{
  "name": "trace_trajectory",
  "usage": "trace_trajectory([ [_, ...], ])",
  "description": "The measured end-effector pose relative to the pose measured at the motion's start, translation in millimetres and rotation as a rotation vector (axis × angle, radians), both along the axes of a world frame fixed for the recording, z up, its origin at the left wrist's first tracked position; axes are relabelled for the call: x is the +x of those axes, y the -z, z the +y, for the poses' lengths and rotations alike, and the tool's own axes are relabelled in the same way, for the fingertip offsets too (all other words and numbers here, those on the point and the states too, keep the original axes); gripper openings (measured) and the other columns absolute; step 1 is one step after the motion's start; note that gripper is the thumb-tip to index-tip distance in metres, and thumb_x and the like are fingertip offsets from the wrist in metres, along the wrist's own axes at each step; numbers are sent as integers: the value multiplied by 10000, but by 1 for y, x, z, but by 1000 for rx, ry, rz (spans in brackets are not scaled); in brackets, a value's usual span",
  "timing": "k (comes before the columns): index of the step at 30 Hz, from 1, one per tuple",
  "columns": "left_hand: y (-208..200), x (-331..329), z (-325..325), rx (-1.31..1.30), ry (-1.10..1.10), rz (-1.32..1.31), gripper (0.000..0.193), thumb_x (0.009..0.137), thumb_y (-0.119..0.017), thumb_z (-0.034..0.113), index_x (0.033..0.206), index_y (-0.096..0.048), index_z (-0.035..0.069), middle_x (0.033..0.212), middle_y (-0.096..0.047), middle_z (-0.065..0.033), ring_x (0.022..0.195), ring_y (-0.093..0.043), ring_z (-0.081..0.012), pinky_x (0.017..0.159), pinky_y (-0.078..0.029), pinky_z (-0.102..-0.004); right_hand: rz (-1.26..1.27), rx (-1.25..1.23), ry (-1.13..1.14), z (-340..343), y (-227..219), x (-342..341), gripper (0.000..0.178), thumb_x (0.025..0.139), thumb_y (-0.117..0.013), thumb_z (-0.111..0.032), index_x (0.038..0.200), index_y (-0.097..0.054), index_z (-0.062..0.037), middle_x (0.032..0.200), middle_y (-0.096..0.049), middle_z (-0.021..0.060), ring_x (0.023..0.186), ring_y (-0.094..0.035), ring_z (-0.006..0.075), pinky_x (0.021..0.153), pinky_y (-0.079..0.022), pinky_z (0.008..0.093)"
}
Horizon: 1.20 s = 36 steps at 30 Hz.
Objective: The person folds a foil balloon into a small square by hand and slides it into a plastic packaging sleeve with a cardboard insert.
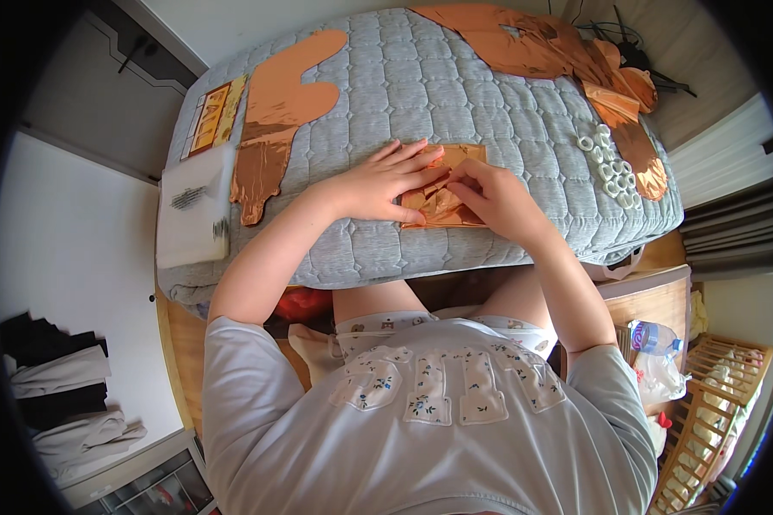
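Observation:
A folded, shiny copper-coloured foil sheet (467, 153), squarish and creased, lies on the quilted mattress in front of me. My left hand (388, 181) is spread over its left side, fingers apart and pressing on it. My right hand (495, 199) pinches a crumpled fold of the foil near the middle, thumb against the bent fingers. Part of the foil is hidden beneath both hands.
The grey mattress (386, 94) bears a flat number-like copper foil balloon (270, 107) at left and more copper foil (524, 43) at far right. Several white rings (617, 176) lie at right. A white plastic packet (195, 184) and a picture card (213, 118) sit at left.

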<state>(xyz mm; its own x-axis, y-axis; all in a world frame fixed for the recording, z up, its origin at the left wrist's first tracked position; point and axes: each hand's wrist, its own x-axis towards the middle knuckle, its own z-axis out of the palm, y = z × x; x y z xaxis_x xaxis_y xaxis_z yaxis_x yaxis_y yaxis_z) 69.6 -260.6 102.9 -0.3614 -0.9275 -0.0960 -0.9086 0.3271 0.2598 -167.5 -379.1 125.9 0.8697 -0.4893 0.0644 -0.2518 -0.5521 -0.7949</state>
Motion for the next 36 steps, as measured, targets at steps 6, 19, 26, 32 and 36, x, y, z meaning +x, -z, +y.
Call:
trace_trajectory([
  [6, -3, -1, 0, 4, 0, 11, 903, 934, -630, 622, 1649, -286, 190, 1741, -136, -88, 1611, -70, -294, 1299, -77, -499, -209, -365, -266, -21, -3, -25, 256, 955, -708, -189, 1184, -707, -74, 1212, -683, 119, 1029, -675, 259, 877, -526, 390],
  [19, -7, -4, 4, 53, 47, 90, 862, 929, -651, 608, 1622, -360, 186, 1736, -168, -96, 1610, -97, -287, 1286, -59, -560, 10, -661, -636, -39, 1, -42, 796, 823, -760, -486, 1498, -541, -127, 1545, -520, 82, 1460, -439, 337, 1207, -341, 531],
  [26, -19, -18, 32, 101, 97, 97, 847, 896, -703, 563, 1593, -419, 175, 1732, -198, -73, 1609, -113, -294, 1273, -57, -601, -187, -934, -609, -13, 22, -49, 578, 818, -757, -335, 1354, -653, -146, 1445, -615, 31, 1299, -588, 273, 1062, -464, 458],
  [32, -11, -20, 38, 95, 76, 67, 938, 872, -747, 529, 1635, -328, 177, 1744, -141, -87, 1613, -90, -287, 1273, -86, -594, -386, -1064, -468, 0, 28, -45, 344, 814, -671, -218, 1143, -747, -150, 1239, -710, -18, 1124, -657, 207, 908, -530, 377],
  [36, -9, 2, 38, -62, -145, 768, 1006, 947, -746, 353, 1676, -85, 148, 1749, -12, -134, 1611, -31, -273, 1296, -105, -428, -531, -939, -369, 6, 24, -48, 324, 756, -761, -259, 1040, -759, -105, 1076, -752, 25, 994, -697, 244, 832, -517, 388],
])
